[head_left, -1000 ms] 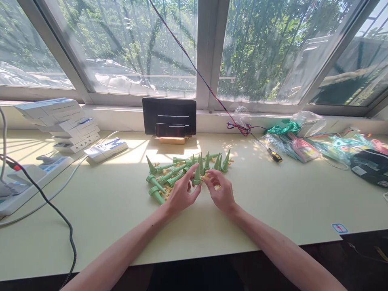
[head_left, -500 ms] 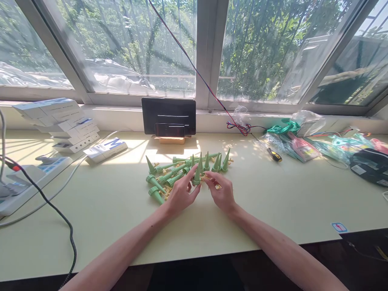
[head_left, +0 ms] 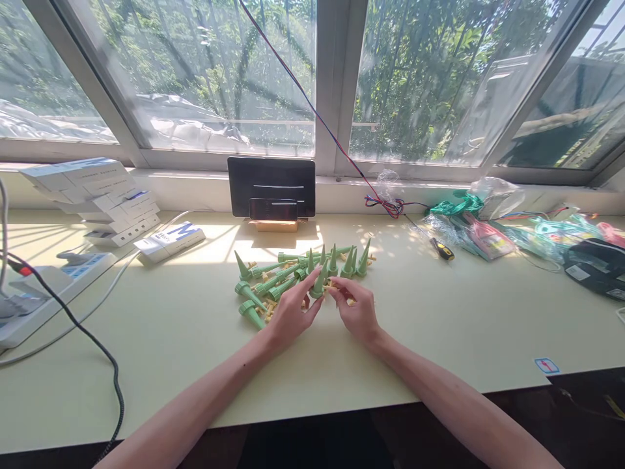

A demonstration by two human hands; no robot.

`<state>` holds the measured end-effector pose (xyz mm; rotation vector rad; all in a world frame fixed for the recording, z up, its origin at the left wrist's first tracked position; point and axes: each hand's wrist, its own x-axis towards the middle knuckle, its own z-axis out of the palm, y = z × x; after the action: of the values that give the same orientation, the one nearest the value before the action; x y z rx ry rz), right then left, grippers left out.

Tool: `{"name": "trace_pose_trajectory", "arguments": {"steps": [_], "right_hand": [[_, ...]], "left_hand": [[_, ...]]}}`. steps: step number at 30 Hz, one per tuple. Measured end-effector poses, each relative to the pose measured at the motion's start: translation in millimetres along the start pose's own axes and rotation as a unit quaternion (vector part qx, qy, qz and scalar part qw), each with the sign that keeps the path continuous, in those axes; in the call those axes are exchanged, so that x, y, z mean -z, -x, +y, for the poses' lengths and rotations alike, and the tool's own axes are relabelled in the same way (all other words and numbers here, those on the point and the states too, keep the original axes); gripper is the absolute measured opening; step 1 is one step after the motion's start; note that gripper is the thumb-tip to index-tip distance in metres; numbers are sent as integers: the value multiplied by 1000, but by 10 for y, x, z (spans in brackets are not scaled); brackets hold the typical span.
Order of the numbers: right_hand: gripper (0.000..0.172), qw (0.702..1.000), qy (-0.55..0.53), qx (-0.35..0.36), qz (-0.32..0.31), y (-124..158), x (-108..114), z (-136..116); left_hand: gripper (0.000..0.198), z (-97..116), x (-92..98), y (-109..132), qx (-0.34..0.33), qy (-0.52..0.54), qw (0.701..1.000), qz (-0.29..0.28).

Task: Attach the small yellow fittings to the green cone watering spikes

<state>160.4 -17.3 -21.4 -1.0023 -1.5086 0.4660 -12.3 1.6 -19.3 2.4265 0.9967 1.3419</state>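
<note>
Workshop-like room, windowside table (head_left: 463, 312), screwdriver (head_left: 442, 250), coiled wires (head_left: 390, 208)

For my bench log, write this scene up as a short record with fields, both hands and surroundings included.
Left grip: holds a green plastic spike, tip up, slightly tilted
Right grip: pinches a small yellow plastic piece by the spike's base
Nearby: more green spikes, some upright, some lying, among loose yellow pieces
Left side: stacked white boxes, power strip
Right side: black-and-yellow screwdriver, clear plastic bag
Back: dark-screened tablet, propped up
</note>
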Motion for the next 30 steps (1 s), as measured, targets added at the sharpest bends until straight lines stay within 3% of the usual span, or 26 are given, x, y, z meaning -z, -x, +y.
{"name": "trace_pose_trajectory", "arguments": {"steps": [11, 23, 30], "right_hand": [[20, 998, -34, -46, -33, 19, 9, 25], [19, 1000, 6, 18, -15, 11, 23, 58], [20, 995, -74, -62, -31, 4, 19, 22]], "left_hand": [[58, 8, 17, -39, -60, -10, 998, 2], [75, -14, -3, 29, -8, -30, 999, -28], [57, -14, 1, -16, -49, -22, 999, -9]]}}
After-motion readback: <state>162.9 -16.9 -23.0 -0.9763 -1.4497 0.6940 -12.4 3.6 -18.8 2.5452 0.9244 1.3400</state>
